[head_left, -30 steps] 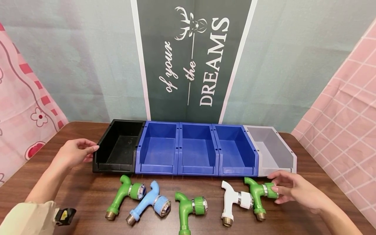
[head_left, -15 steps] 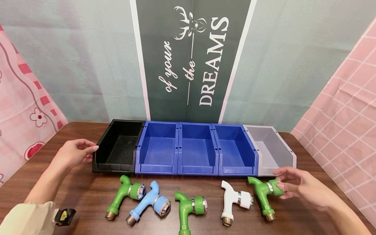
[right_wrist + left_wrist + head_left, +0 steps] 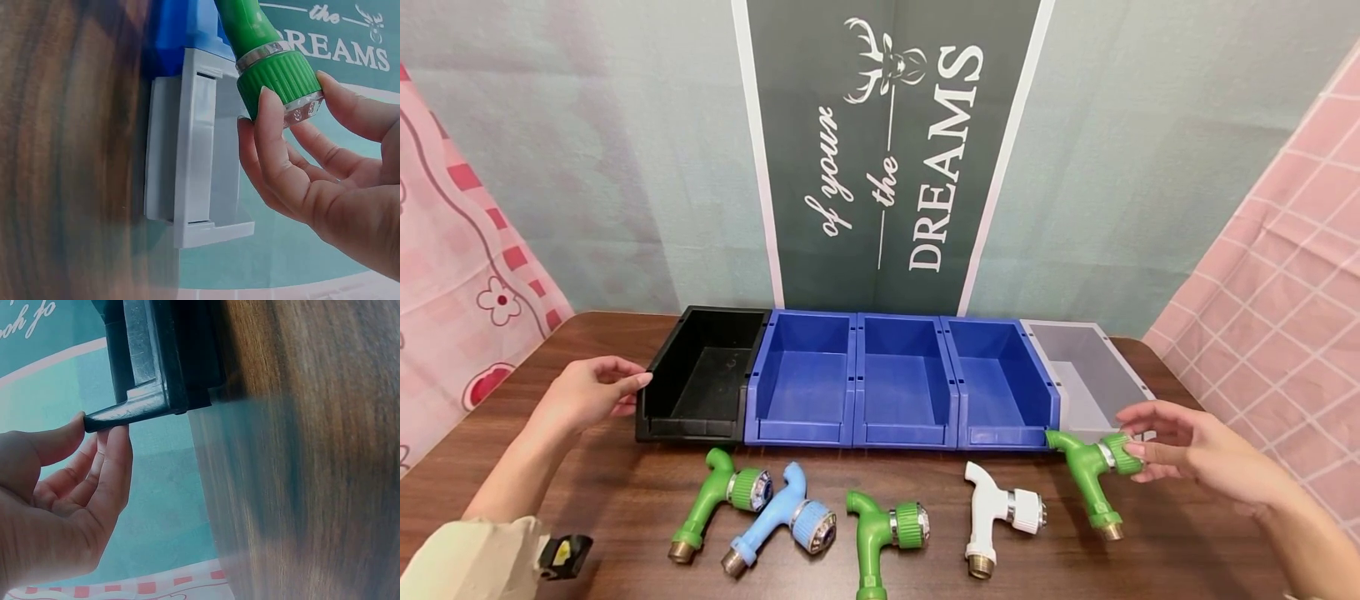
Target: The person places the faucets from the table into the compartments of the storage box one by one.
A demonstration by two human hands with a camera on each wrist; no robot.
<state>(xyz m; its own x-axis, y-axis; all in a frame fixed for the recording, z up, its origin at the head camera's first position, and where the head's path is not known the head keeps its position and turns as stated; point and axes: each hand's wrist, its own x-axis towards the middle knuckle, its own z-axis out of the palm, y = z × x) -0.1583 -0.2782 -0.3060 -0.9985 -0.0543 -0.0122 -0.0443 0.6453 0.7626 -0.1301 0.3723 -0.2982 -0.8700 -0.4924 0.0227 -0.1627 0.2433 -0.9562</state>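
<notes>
My right hand [image 3: 1187,446] grips a green tap [image 3: 1086,467] by its ribbed knob, thumb on one side and fingers on the other. The tap is raised in front of the grey bin [image 3: 1071,437], its spout overlapping the corner of the neighbouring blue bin. The right wrist view has the knob [image 3: 279,78] between the fingertips, close beside the grey bin. On the far left, my left hand [image 3: 587,392] pinches the side wall of the black bin [image 3: 692,427]; thumb and fingers meet its edge [image 3: 125,412] in the left wrist view.
Three blue bins [image 3: 801,432] stand between the black and grey ones. Along the front of the wooden table [image 3: 625,517] lie a green tap [image 3: 703,504], a light blue tap [image 3: 775,517], another green tap [image 3: 871,542] and a white tap [image 3: 987,517]. Printed curtains hang behind.
The right hand has lifted the green tap off the table and carried it right and up toward the grey bin, away from the white tap. My left hand stays at the black bin.
</notes>
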